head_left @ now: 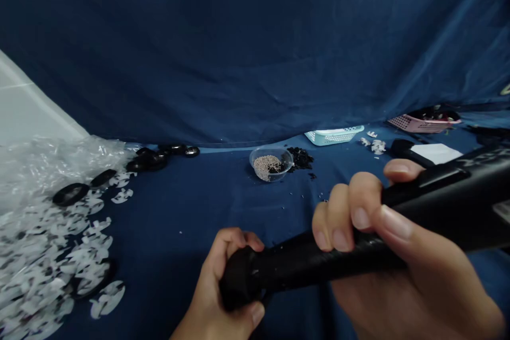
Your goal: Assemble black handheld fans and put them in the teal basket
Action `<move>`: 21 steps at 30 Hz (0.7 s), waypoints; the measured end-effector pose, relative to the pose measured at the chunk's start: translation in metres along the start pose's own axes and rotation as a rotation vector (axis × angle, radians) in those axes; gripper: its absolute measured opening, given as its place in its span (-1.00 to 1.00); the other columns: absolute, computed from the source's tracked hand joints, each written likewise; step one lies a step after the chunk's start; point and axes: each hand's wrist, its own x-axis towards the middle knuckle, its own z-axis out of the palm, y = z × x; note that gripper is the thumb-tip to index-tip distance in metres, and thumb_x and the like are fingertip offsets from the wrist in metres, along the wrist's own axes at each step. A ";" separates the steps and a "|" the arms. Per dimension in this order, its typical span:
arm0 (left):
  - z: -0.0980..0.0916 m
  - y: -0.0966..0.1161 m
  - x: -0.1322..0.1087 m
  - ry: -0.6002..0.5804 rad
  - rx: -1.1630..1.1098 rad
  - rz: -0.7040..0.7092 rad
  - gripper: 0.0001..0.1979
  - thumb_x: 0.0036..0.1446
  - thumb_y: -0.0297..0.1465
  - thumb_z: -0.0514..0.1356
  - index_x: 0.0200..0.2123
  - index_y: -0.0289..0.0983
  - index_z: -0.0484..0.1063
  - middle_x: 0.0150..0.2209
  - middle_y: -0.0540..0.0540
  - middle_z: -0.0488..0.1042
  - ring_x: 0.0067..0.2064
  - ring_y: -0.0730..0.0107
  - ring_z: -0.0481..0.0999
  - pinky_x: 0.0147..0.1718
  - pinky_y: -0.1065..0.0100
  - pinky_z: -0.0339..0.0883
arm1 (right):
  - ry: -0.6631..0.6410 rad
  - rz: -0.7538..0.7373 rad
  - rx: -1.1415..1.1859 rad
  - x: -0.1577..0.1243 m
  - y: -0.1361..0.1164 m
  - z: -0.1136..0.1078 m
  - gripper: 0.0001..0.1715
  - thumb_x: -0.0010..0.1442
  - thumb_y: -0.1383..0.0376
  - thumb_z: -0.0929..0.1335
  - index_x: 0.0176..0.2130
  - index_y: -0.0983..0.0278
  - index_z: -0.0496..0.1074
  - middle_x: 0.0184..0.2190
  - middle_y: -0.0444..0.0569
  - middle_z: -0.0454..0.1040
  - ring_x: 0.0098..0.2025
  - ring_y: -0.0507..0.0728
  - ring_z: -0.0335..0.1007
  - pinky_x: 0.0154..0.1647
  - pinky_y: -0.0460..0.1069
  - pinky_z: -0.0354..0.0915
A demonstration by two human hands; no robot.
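Note:
A long black tool that looks like an electric screwdriver (434,202) lies across the front, its thick body reaching the right edge. My right hand (402,255) is wrapped round its body, thumb and fingers closed. At the tool's narrow left end, a dark rounded piece (238,279) sits between the thumb and fingers of my left hand (217,287). I cannot tell whether this piece is part of the tool or separate. Beyond the hands stands a clear bowl (261,174) of tiny silvery pieces, with a pile of small black parts (302,159) beside it.
At left, many white translucent pieces (91,255) lie heaped by clear plastic wrap (59,164), among black oval rings (70,194). A light-blue basket (332,136), a pink basket (414,124) and a white sheet (436,152) are at back right. Blue cloth (167,212) covers the surface.

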 end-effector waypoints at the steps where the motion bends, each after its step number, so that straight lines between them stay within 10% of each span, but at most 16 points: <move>1: -0.001 0.000 -0.001 0.007 0.025 0.004 -0.53 -0.12 -0.30 0.30 -0.14 -0.09 0.18 -0.15 -0.04 0.28 -0.13 0.22 0.31 -0.28 0.32 0.24 | 0.013 0.009 0.002 0.000 -0.002 0.000 -0.74 0.12 0.42 0.35 -0.19 0.13 0.31 -0.51 -0.24 0.39 -0.53 -0.02 0.35 -0.45 -0.07 0.37; 21: 0.010 0.006 -0.003 0.088 0.180 0.035 -0.53 -0.07 -0.11 0.32 -0.13 -0.03 0.22 -0.16 0.00 0.33 -0.08 0.17 0.34 -0.22 0.29 0.35 | 0.221 0.018 0.060 0.002 -0.012 -0.007 -0.78 0.06 0.43 0.30 -0.28 0.14 0.31 -0.59 -0.25 0.31 -0.62 -0.03 0.28 -0.59 -0.10 0.31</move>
